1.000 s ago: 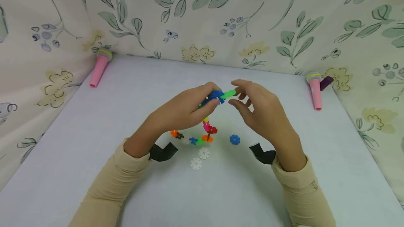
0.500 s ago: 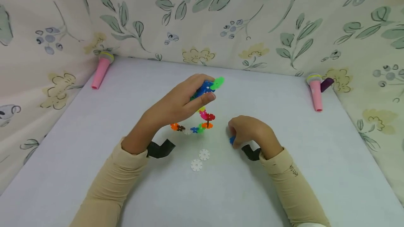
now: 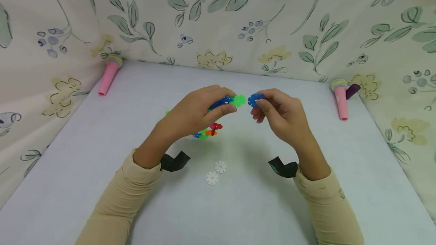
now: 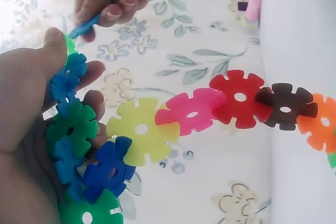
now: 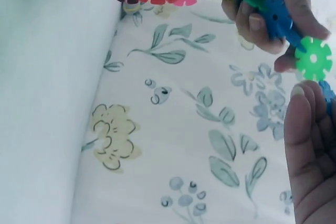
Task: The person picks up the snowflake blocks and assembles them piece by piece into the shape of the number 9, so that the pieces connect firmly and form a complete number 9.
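Head view: I see both forearms in beige sleeves reaching in from six o'clock, hands raised above the middle of the pale counter. My left hand curls its fingers and thumb round one end of a chain of snowflake discs, palm turned inward; the rest of the chain droops below the hand toward the counter, red and orange pieces showing at about five o'clock from the knuckles. The right hand pinches a single blue disc between thumb and forefinger, the other fingers curled under, held just beside the green end disc at three o'clock of the left hand, a small gap between them.

The discs are flat, glossy plastic, round with notched rims and a centre hole. The left wrist view shows the chain slotted edge to edge: yellow, pink, red, brown, orange running out to three o'clock, with blues and greens bunched in the palm.

Two white discs lie flat on the counter at six o'clock of the hands, near each other. Two pink toy microphones lie at the counter's far corners, one at ten o'clock and one at two o'clock, against floral fabric walls.
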Demonstrator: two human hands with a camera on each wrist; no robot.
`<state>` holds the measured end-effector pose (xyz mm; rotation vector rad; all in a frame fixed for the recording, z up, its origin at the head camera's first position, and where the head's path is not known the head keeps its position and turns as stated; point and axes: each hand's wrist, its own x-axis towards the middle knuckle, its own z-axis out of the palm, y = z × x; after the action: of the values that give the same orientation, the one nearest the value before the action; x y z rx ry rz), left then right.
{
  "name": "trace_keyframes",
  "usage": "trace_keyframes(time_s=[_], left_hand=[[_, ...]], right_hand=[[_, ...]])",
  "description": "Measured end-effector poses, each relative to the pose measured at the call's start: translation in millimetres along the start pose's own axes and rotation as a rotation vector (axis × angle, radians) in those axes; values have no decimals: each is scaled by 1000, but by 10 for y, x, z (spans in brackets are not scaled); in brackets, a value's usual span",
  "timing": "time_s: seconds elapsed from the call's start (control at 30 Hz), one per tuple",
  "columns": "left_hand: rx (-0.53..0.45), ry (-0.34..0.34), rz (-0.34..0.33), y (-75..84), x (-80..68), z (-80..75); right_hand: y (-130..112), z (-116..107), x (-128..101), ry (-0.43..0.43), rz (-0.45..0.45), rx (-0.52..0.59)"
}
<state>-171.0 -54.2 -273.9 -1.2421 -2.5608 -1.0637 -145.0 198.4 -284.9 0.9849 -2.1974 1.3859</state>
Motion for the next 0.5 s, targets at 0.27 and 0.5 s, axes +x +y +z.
trace_keyframes(time_s=[0.27,0.5], left_hand=[[11,9,15,23,-12,39],[7,13,24,30,-16,31]], right_hand=[[-100,73,18,63,-123,-168],[-146,102,20,119,-195,-226]])
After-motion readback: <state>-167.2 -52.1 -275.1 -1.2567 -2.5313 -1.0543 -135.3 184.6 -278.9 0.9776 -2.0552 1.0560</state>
